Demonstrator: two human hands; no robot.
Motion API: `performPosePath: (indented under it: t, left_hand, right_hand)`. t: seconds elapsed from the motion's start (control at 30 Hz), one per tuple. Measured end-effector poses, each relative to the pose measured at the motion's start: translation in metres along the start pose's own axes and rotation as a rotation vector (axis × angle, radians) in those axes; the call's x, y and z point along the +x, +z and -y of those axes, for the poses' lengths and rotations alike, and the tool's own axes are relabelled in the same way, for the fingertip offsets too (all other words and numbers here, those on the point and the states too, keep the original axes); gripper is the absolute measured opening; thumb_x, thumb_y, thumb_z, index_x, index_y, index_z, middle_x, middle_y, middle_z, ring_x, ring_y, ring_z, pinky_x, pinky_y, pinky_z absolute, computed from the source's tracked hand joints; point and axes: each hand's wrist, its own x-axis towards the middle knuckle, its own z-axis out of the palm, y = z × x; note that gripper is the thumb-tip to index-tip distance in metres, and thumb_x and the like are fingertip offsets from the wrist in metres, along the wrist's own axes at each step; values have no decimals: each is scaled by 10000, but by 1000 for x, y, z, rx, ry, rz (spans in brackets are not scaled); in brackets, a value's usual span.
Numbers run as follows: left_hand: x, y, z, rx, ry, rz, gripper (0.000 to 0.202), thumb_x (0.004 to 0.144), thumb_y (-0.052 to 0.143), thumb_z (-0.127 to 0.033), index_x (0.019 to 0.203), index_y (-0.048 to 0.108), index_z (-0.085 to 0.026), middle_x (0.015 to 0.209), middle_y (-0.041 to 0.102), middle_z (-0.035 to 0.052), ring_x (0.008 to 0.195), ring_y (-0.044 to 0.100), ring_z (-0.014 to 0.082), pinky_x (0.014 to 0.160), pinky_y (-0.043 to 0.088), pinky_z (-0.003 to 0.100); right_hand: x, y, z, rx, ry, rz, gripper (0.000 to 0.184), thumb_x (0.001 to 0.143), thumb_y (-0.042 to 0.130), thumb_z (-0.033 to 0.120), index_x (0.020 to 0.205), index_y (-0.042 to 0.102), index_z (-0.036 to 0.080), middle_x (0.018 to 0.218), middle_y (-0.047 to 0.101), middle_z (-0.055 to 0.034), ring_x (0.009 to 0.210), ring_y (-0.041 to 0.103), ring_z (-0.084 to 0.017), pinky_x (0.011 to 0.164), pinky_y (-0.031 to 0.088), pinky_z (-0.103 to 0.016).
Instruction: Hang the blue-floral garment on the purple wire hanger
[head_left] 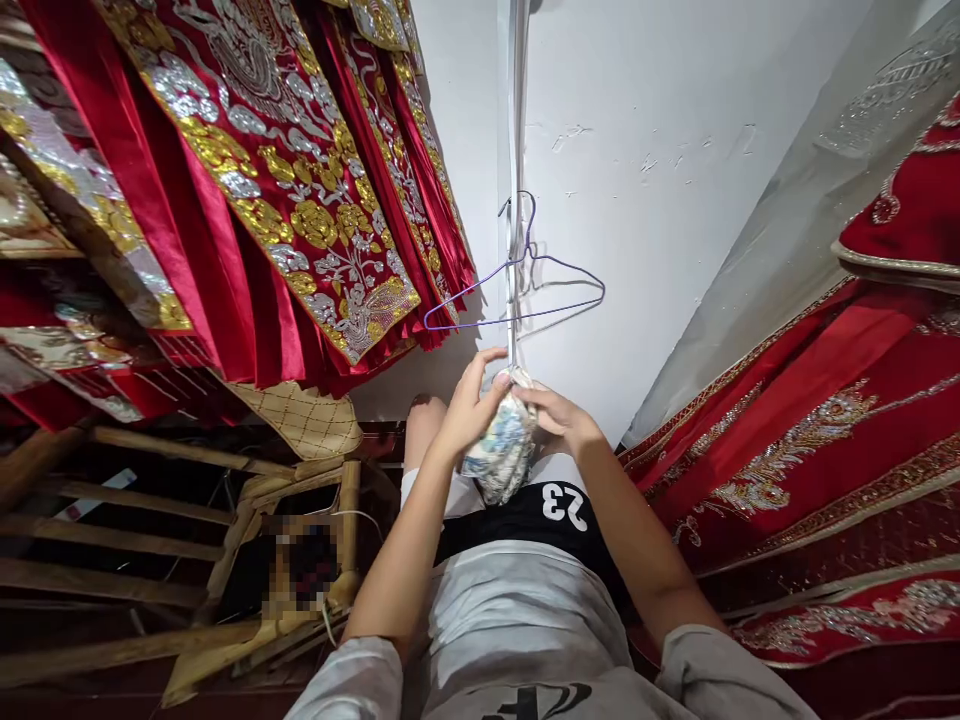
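Note:
A bundled, knitted-looking piece of white yarn [501, 450] with blue and pale yellow patches hangs over my lap. My left hand [476, 405] grips its upper left edge, thumb pressed on the top and index finger stretched up toward a thin white upright strip [513, 120]. From the other side my right hand [559, 410] pinches the top right edge with bent fingers. The strip runs down the wall and ends at the top of the piece; whether they are joined is hidden by my fingers. Just above my hands hangs a purple wire hanger [517, 322] with nothing on it.
Red garments with gold and silver embroidery [315, 220] hang on the left. More red embroidered garments [810, 450] are on the right, beside a translucent cover [750, 260]. A bamboo chair [150, 510] stands at lower left. Behind the strip is a white wall [637, 90].

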Motion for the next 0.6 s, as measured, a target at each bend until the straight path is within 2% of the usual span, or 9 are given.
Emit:
performPosePath:
  t: [0.03,0.1,0.17,0.2,0.3,0.37,0.43,0.5,0.6]
  left_hand:
    - [1,-6,8,66,-25,88,451,1037,420,-518,1335,563,-211,1375,612,113,1299,555,250,1119,431,372]
    - [-2,-17,26,207,-120,360,545,1055,265,-549,1244,620,-182,1244,684,105,1174,625,254,1020,506,365]
    - [-10,-26,42,391,-238,598,584,1025,293,-598,1018,689,-169,980,737,83,949,684,261,836,561,344]
    - [-15,-31,49,491,-288,659,557,991,374,-618,912,693,-169,876,732,78,858,689,268,759,558,338]
    - [-26,-52,55,738,-385,659,395,900,570,-545,803,674,-176,801,724,102,762,695,298,691,525,348]
    - [-25,-71,52,861,-414,630,310,900,573,-476,882,683,-186,865,739,131,801,710,325,719,521,371]
    - [-18,-89,45,961,-426,602,269,919,534,-422,974,679,-201,911,744,144,848,719,343,748,525,395]
    - [-7,-102,38,1027,-414,569,265,943,465,-356,1022,668,-206,945,739,150,893,720,347,791,530,417]
    - [13,-113,30,1044,-341,533,295,945,395,-276,1043,663,-201,1168,701,148,1040,693,315,922,518,416]
  right_hand:
    - [-1,-4,10,-75,25,54,555,612,878,510,1022,670,199,909,736,-45,877,700,-241,817,563,-355]
    - [1,-16,31,-305,19,111,459,567,888,361,935,694,165,859,733,-35,787,685,-217,756,552,-331]
    - [9,-33,52,-557,-122,-17,318,564,831,281,818,698,145,774,708,-25,720,649,-201,684,517,-303]
    - [16,-42,61,-646,-217,-131,255,576,789,256,783,689,147,750,692,-19,716,632,-197,673,499,-294]
    - [40,-67,73,-719,-409,-416,195,648,665,249,829,673,177,822,685,-17,812,614,-202,736,483,-293]
    - [55,-78,68,-730,-412,-483,182,693,614,274,845,672,193,868,697,-24,858,615,-210,770,489,-301]
    - [63,-87,57,-755,-387,-526,133,705,596,291,764,661,191,800,690,-27,819,613,-216,751,492,-307]
    - [64,-96,49,-768,-374,-568,129,711,591,305,697,637,186,706,656,-16,750,595,-210,706,481,-304]
    - [52,-110,49,-799,-382,-642,155,713,607,331,708,638,179,666,624,1,697,567,-191,655,447,-286]
